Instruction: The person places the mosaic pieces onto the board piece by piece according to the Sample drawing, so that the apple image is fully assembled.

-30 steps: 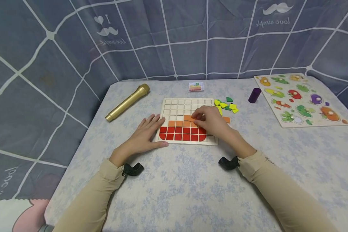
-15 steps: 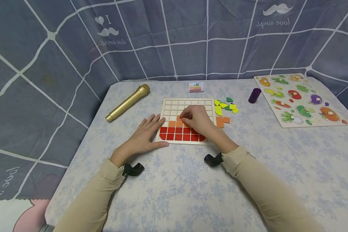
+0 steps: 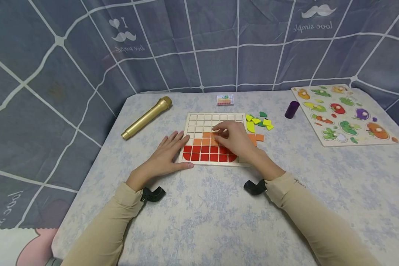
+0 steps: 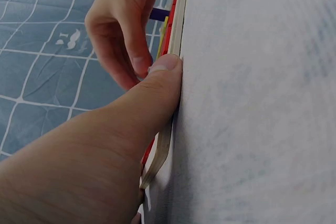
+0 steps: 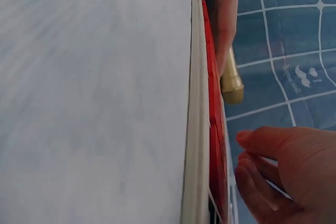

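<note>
A wooden grid board (image 3: 199,123) lies on the table, its lower cells filled with red tiles (image 3: 204,153) and orange tiles (image 3: 197,142). My left hand (image 3: 164,155) rests at the board's left side with fingers spread; its thumb touches the front edge in the left wrist view. Over the middle of the board, my right hand (image 3: 234,136) hovers with bent fingers close to the orange piece (image 3: 207,135) in the upper orange row. In the right wrist view, a gap shows between thumb and fingers, with nothing visible between them. This hand hides part of the orange rows.
Beside the board's right edge lie loose orange squares (image 3: 259,137), several yellow pieces (image 3: 250,127) and green pieces (image 3: 262,114). A pattern card (image 3: 224,99) stands behind. A gold microphone (image 3: 146,118) is left, a purple cylinder (image 3: 292,109) and vegetable puzzle (image 3: 349,127) right.
My right hand moved left over the board with an orange piece, then drew back slightly right. That piece now lies in the upper orange row. My left hand has stayed put.
</note>
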